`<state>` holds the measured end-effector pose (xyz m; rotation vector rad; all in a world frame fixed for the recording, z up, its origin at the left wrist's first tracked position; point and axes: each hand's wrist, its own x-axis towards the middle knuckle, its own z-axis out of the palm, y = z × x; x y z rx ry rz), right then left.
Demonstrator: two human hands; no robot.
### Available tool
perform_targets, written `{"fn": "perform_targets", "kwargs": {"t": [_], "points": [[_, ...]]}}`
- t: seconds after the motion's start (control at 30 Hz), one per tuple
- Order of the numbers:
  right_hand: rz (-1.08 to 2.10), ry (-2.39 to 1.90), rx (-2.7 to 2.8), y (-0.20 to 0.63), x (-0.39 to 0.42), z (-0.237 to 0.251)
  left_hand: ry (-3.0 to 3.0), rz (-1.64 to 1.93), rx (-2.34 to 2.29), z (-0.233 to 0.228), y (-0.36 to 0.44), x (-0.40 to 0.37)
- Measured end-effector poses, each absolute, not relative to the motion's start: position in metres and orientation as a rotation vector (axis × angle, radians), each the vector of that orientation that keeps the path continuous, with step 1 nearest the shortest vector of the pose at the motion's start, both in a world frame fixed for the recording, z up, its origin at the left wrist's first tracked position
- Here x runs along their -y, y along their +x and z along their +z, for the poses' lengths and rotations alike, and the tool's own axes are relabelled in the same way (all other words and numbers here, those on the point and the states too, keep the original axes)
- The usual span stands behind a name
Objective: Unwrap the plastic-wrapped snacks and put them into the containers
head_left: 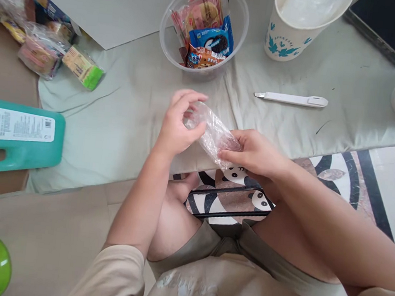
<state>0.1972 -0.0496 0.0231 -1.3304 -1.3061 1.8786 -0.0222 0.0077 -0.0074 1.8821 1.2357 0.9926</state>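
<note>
Both hands pinch a clear plastic wrapper (pixel 213 135) held between them above the worktop (pixel 121 125) edge: left hand (pixel 178 124) at its upper end, right hand (pixel 254 152) at its lower. Pulling apart steadily with firm fingertip grips seems best. Open cloth lies just beyond the hands; the snack bowl (pixel 204 25) and white cutter (pixel 292 99) sit farther off.

I could not tell what the crumpled clear wrapper (pixel 213 133) held; the teal bottle (pixel 13 136) was cut by the left edge.
</note>
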Motion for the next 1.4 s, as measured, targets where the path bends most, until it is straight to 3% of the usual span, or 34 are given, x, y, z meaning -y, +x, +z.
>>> {"fn": "perform_targets", "kwargs": {"t": [0.17,0.4,0.63,0.83,1.4], "points": [[1.68,-1.405,1.386,0.188,0.052,0.017,1.957,1.145,-1.383,-0.004,-0.013,0.003],[1.64,-1.264,1.347,0.192,0.054,0.022,1.988,0.874,-0.984,-0.001,0.0,0.014],[1.598,-1.174,1.284,0.191,0.055,0.027,1.69,0.785,-0.955,0.002,0.002,0.014],[1.155,-1.401,1.257,0.196,0.049,0.015,1.291,0.745,-0.947,0.0,0.001,0.012],[1.575,-1.162,0.993,0.196,0.038,0.02,1.144,0.72,-0.995,0.002,0.019,0.006]]}}
